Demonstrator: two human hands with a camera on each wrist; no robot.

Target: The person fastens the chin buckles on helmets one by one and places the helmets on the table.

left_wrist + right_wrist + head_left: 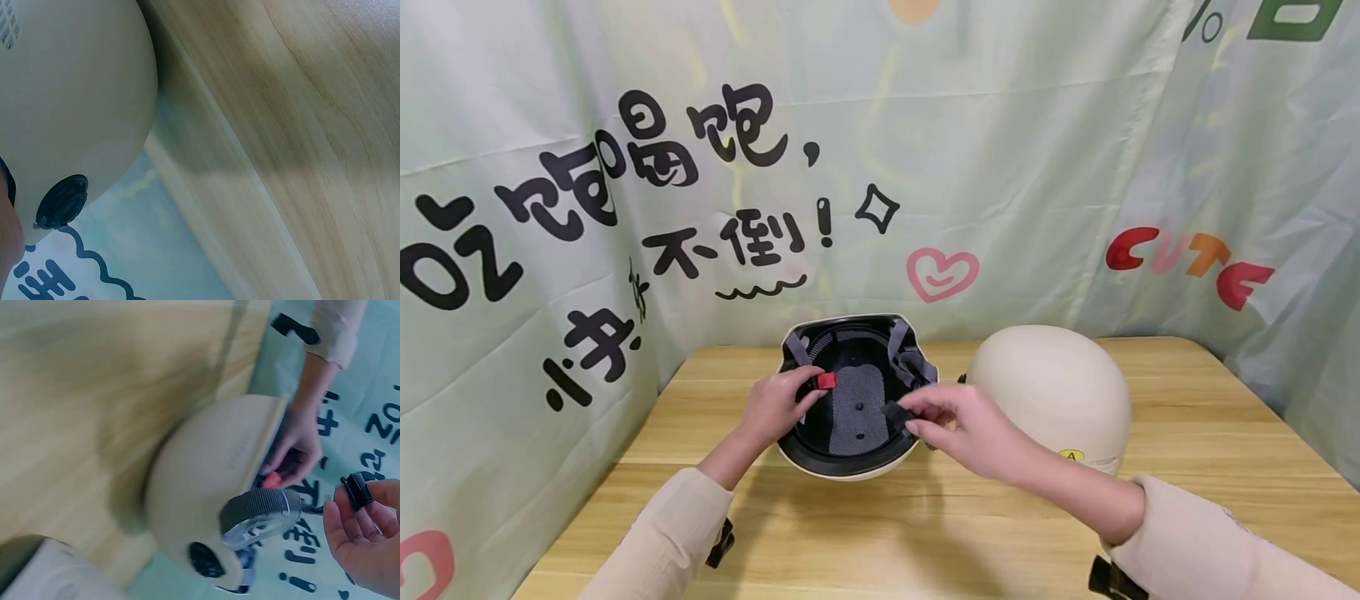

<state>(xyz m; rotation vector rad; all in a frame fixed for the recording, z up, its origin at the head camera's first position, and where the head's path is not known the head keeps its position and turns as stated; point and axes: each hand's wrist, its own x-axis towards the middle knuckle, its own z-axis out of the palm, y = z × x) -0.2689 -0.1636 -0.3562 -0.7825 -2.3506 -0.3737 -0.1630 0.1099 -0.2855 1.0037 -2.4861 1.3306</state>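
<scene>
An upturned cream helmet (856, 467) shows its black lining and grey mesh pad (857, 400) in the head view. My left hand (772, 407) is at its left rim, with thumb and fingers pinching a red-tabbed strap buckle (827, 381). Between the fingertips of my right hand (966, 427) is a black buckle end (897, 414), held over the right part of the opening. The right wrist view shows that black buckle end (357, 490) more closely, apart from the red tab (272, 480). Grey straps (910, 364) line the helmet's far right inside.
A second cream helmet (1048, 387) stands dome up to the right, bearing a yellow label (1071, 456). Both are on a wooden table (842, 533). Printed cloth (1015, 167) hangs behind it. In the right wrist view, a ribbed black band (259, 509) sticks out beside the upturned helmet.
</scene>
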